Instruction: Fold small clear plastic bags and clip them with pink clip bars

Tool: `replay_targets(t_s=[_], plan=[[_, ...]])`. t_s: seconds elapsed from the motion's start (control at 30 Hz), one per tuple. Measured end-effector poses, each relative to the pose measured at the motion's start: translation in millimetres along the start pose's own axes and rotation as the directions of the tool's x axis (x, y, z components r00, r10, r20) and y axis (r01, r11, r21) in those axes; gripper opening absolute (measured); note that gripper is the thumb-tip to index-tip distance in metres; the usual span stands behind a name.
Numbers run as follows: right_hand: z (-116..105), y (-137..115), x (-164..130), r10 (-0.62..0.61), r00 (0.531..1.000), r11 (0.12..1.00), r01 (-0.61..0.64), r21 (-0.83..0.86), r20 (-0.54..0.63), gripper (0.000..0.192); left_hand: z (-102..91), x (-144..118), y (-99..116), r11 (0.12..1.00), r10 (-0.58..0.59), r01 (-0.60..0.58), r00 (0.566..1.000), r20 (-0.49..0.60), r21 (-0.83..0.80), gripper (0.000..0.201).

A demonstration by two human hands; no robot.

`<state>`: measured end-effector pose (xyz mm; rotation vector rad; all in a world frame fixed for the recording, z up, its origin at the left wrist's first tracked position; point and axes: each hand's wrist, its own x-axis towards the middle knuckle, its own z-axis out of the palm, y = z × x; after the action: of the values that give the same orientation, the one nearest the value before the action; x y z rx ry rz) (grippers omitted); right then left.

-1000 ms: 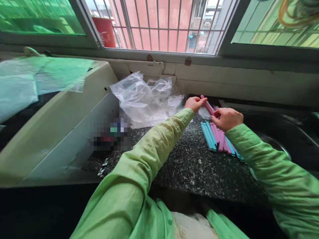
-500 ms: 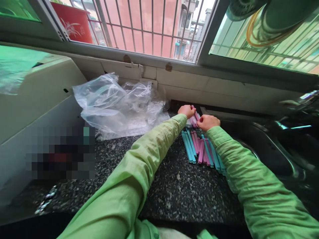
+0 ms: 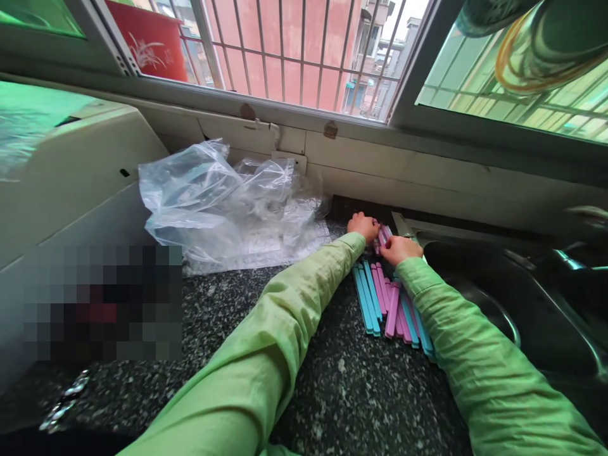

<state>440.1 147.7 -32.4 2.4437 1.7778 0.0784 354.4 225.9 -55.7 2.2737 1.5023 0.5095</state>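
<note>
A crumpled clear plastic bag [image 3: 228, 202] lay on the speckled worktop [image 3: 342, 373] at about ten o'clock from the hands. The left hand [image 3: 363, 226] was curled shut, its fingers pinched on the far end of a pink stick [image 3: 382, 235]. Just beside it at three o'clock, the right hand [image 3: 400, 249] was likewise closed on that stick. At six o'clock below both hands, a row of pink and blue sticks [image 3: 387, 304] lay side by side, touching. The dark sink [image 3: 527, 304] sat at three o'clock.
</note>
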Motion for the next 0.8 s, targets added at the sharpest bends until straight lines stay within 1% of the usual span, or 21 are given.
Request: replay_targets(t_s=[0.13, 0.27, 0.4, 0.5, 0.57, 0.63, 0.73, 0.8], plan=[[-0.4, -0.2, -1.0, -0.007, 0.999, 1.0, 0.006, 0.025, 0.031, 0.03, 2.7, -1.6, 1.4, 1.0, -0.001, 0.001, 1.0, 0.003, 0.013, 0.04], [-4.3, -1.7, -5.0, -0.027, 0.999, 1.0, 0.027, 0.0, 0.045, 0.029, -2.7, -7.4, 2.5, 1.0, -0.002, 0.002, 1.0, 0.005, 0.023, 0.038], [-11.4, -1.8, -9.0, -0.026, 0.998, 0.999, 0.028, -0.031, 0.05, 0.031, -18.4, -16.0, -1.6, 0.999, 0.022, -0.022, 1.0, 0.008, 0.028, 0.037], [-20.4, -6.3, -10.1, -0.032, 0.999, 0.998, 0.033, -0.058, 0.011, 0.032, -38.0, -24.0, -10.8, 0.999, 0.035, -0.034, 0.999, -0.028, 0.015, 0.036], [-28.0, -15.5, -10.5, -0.051, 0.998, 0.997, 0.05, -0.058, -0.025, 0.033, -53.7, -31.8, -20.2, 0.999, 0.034, -0.035, 0.998, -0.062, -0.018, 0.034], [-35.9, -31.1, -11.8, -0.085, 0.994, 0.996, 0.083, -0.033, -0.071, 0.033, -69.4, -43.4, -32.1, 0.997, 0.035, -0.041, 0.994, -0.099, -0.063, 0.031], [-45.2, -64.2, -17.1, -0.15, 0.977, 0.988, 0.155, 0.019, -0.154, 0.033, -87.7, -70.3, -53.7, 0.991, 0.041, -0.06, 0.986, -0.159, -0.12, 0.027], [-48.4, -89.1, -22.1, -0.188, 0.961, 0.978, 0.202, 0.051, -0.203, 0.031, -94.4, -94.3, -69.9, 0.984, 0.063, -0.095, 0.977, -0.206, -0.15, 0.024]])
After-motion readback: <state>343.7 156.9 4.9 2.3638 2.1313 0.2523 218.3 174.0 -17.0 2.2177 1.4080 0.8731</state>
